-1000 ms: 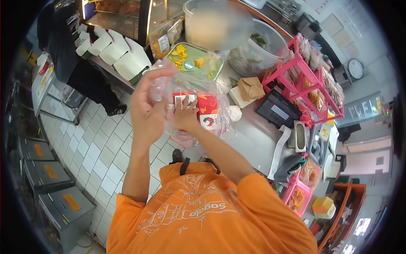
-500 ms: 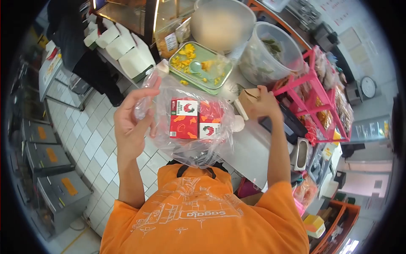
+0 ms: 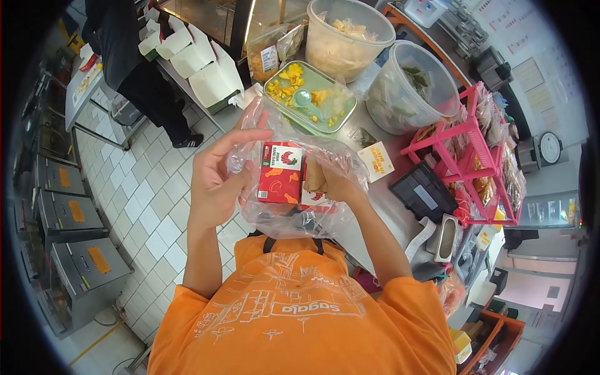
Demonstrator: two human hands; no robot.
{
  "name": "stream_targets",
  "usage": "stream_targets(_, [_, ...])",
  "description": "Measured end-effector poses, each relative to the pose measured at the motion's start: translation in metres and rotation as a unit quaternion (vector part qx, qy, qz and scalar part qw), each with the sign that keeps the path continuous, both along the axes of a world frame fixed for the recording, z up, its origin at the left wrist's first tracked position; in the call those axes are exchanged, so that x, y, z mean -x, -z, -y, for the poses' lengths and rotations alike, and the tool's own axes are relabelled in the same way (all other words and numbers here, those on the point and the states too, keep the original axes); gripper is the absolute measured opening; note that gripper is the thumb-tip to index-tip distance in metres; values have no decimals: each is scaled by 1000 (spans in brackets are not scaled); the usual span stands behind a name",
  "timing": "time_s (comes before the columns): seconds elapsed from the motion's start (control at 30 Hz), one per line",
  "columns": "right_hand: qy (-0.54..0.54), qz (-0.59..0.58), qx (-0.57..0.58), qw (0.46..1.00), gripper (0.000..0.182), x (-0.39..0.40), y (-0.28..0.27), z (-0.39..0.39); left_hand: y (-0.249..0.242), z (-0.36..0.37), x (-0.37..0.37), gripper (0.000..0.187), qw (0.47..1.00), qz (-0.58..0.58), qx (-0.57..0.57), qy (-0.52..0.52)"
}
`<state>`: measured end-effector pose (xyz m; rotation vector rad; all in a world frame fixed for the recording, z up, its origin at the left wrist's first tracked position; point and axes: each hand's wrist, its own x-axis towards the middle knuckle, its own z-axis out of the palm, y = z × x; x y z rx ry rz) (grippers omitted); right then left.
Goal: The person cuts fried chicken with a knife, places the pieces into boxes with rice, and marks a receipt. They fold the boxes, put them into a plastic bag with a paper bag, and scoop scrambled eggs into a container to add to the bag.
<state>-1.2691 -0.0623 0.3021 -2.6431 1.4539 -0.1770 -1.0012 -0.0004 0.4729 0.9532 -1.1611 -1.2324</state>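
Note:
My left hand (image 3: 215, 172) grips the rim of a clear plastic bag (image 3: 275, 219) at its left side, thumb and fingers closed on the film. Inside the bag lie red-and-white printed food boxes (image 3: 279, 178), side by side. My right hand (image 3: 339, 186) reaches into the bag's mouth from the right, its fingers closed around folded brown paper (image 3: 315, 178), possibly napkins. That paper is over the right-hand box and covers part of it. The right fingertips are partly hidden.
Behind the bag, a green tray (image 3: 312, 103) holds yellow scraps and a scoop. Clear tubs (image 3: 409, 94) stand beyond it. A pink rack (image 3: 475, 156) of packets and a black device (image 3: 424, 190) are to the right. Open white boxes (image 3: 212, 78) line the left counter, near a person in dark clothes (image 3: 147, 75).
My right hand has moved left from the table into the bag, bringing the brown paper along. A printed card on the table now shows. My left hand keeps its hold on the bag.

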Motion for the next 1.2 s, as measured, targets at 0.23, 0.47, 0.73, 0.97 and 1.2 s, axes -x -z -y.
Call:
stream_targets(0.23, [232, 515, -368, 739, 72, 57, -155, -13, -1, -5, -15, 42, 999, 31, 20, -13])
stream_targets(0.47, [347, -88, -116, 927, 105, 131, 72, 93, 1, -4, -11, 36, 997, 35, 62, -34])
stream_targets(0.73, [127, 307, -362, 871, 107, 80, -148, 45, 13, -1, -20, 37, 999, 22, 28, -40])
stream_targets(0.97, [-94, 142, -320, 932, 123, -91, -113, 21, -2, -2, -25, 38, 1000, -9, -8, -16])
stream_targets(1.2, [10, 1, -284, 959, 116, -53, -61, 1, -4, 7, -26, 23, 958, 224, 50, -175])
